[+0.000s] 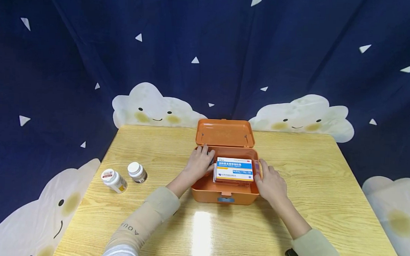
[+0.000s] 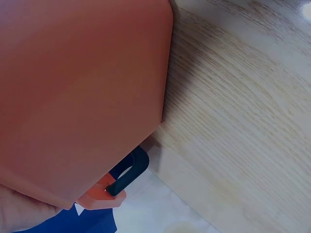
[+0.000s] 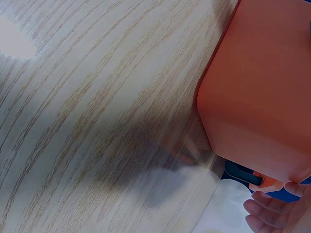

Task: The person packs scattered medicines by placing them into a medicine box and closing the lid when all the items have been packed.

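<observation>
Left hand (image 1: 198, 163): grip hidden, cannot tell
Right hand (image 1: 272, 183): fingers loosely spread
Medicine box (image 1: 235, 169): between both hands, inside orange case (image 1: 203, 196)

Medicine carton (image 1: 235, 169): fine print (image 1: 228, 175) too small to read; orange box (image 2: 82, 97) cut off in both wrist views.

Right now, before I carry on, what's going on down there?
A person has both hands at an open orange box on the table, its lid tipped back. The left hand reaches over the left rim; what it may be holding is hidden. The right hand is at the right rim. A medicine carton lies inside the box, while a larger bottle and a smaller bottle are outside it, off to the left.
</observation>
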`<state>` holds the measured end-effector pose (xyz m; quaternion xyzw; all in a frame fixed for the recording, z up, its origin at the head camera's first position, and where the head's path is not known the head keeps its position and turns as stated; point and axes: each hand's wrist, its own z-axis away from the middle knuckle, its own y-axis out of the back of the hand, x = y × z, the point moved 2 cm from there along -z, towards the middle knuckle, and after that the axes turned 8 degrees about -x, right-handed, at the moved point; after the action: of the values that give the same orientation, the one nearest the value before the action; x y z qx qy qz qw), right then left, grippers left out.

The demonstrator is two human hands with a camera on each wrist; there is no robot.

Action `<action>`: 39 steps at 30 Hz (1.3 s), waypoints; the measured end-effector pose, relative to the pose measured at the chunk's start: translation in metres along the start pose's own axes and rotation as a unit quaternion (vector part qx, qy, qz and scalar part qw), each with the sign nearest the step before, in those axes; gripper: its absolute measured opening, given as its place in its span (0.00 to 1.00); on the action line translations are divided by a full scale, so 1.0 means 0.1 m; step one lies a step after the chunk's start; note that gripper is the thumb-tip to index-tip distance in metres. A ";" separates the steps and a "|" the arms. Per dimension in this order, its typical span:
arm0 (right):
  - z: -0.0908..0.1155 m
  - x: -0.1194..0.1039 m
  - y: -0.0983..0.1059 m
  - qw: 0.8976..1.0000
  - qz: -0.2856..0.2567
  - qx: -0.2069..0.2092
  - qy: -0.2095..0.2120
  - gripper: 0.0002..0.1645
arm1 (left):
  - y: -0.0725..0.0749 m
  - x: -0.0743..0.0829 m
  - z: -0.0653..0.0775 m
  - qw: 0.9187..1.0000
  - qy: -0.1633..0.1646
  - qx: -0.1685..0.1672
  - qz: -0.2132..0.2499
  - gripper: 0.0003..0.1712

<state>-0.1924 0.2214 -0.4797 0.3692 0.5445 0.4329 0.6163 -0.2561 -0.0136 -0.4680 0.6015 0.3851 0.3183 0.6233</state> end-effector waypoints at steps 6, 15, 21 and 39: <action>0.00 -0.01 0.01 1.000 0.000 -0.003 -0.003 0.33 | -0.02 0.00 0.00 1.000 0.000 0.007 0.001 0.23; -0.01 -0.01 0.00 1.000 0.002 -0.001 -0.004 0.33 | -0.03 -0.01 -0.01 1.000 0.000 0.009 -0.005 0.22; -0.01 0.00 0.00 1.000 0.001 -0.001 -0.003 0.33 | -0.03 -0.01 -0.01 1.000 0.000 0.001 -0.005 0.22; 0.01 0.00 0.00 1.000 -0.002 0.009 0.001 0.32 | 0.00 -0.01 0.01 1.000 -0.005 0.002 0.026 0.21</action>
<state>-0.1918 0.2209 -0.4799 0.3734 0.5498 0.4272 0.6130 -0.2551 -0.0149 -0.4680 0.6141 0.3665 0.3306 0.6158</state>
